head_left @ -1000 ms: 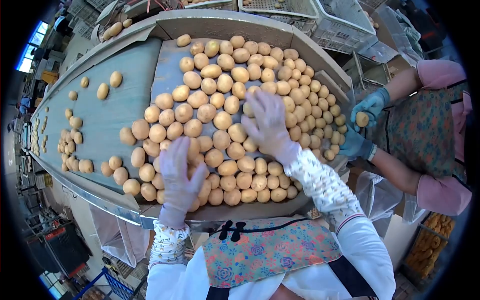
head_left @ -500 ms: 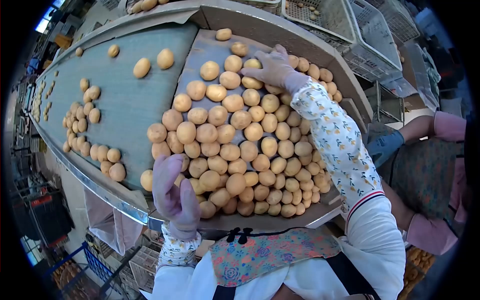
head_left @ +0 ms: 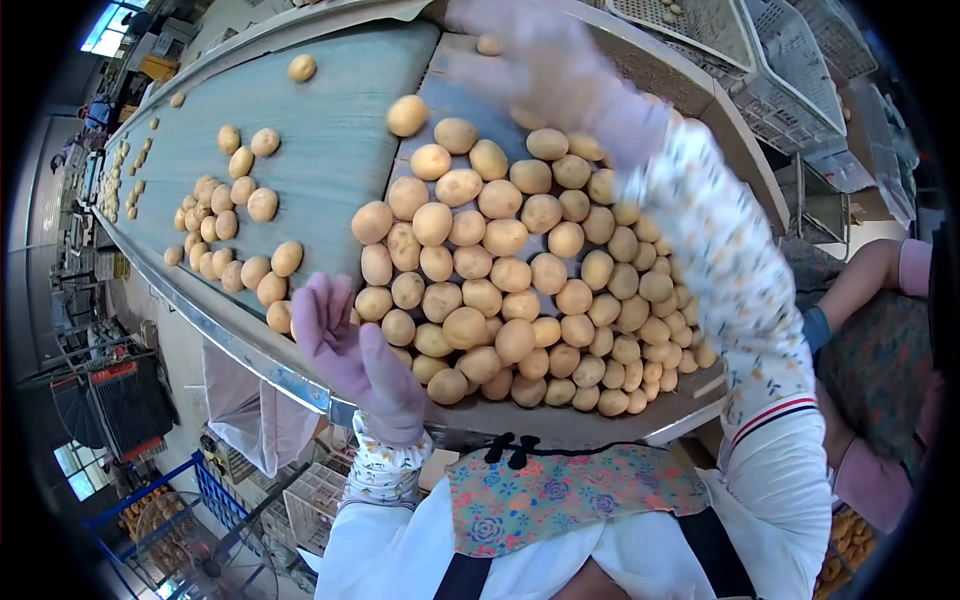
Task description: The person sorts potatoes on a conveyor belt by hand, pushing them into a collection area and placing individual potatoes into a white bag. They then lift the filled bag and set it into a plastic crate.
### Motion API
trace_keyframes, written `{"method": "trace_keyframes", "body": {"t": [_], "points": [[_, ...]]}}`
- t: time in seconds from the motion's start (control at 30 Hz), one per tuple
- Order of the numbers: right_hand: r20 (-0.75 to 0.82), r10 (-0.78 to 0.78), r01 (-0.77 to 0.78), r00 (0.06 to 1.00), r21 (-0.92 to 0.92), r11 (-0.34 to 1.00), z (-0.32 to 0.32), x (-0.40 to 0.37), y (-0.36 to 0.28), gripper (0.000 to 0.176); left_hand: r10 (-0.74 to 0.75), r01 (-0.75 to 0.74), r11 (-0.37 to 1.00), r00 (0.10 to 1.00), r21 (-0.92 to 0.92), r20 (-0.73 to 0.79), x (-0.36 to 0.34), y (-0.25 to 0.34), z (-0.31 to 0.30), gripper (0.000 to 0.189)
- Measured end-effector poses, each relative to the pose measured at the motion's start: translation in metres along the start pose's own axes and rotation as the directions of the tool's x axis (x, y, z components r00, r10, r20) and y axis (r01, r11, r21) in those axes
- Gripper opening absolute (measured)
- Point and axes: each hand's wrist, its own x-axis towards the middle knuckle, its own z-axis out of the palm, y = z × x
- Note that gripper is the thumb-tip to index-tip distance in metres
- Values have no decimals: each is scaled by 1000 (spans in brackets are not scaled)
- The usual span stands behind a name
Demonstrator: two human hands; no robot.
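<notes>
Presumably as a stop for the potatoes (head_left: 465, 326) massed on the worktop (head_left: 450, 100), the left hand (head_left: 365, 375) is held half-open and empty, while the right hand (head_left: 570, 85) is too blurred for any grip to be told.

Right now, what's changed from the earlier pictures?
The right hand has gone from the middle of the potato pile to the far side, too blurred to tell if it holds anything. The left hand has drawn back to the near side, fingers raised. Loose potatoes on the green belt have advanced toward the pile, still crowded together.
</notes>
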Motion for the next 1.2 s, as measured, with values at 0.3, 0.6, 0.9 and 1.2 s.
{"method": "trace_keyframes", "body": {"t": [0.3, 0.6, 0.9, 1.2], "points": [[247, 262, -284, 933, 56, 957, 1, -192, -52, 74, -133, 133, 991, 991, -17, -7, 0, 9, 4, 57], [285, 49, -183, 957, 464, 867, -20, -201, -148, 87, -116, 116, 993, 993, -26, 14, 6, 11, 3, 58], [289, -44, -45, 956, 294, 955, -29, -210, -201, 81, -49, 49, 998, 999, -37, -9, -4, 11, 12, 60], [148, 428, -453, 892, 313, 835, -54, -265, -143, 66, -125, 125, 992, 981, 14, 146, -18, -2, 20, 53]]}}
